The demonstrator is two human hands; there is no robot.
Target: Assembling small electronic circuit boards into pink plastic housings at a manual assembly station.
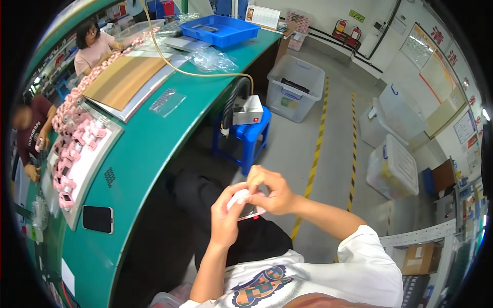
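In front of my lap I hold a small pale-pink device point(249, 210) with a dark face, largely covered by my fingers. My left hand point(224, 219) is closed around its left side, with the thumb along the top. The fingers of my right hand point(273, 192) are bent and pinch at its upper right edge; whether they grip a smaller piece is hidden. Left of my hands, on the green table point(136, 154), many similar pink devices point(65, 182) with dark screens lie on a white board point(97, 161). A dark-screened phone point(97, 219) rests near the table edge.
A blue stool point(249, 134) bears a grey box point(247, 110) with a black hose point(233, 100). Cardboard point(126, 81), clear plastic bags point(213, 60) and a blue tray point(220, 31) lie farther along the table. Two people work across it. Clear bins point(295, 87) stand on the floor.
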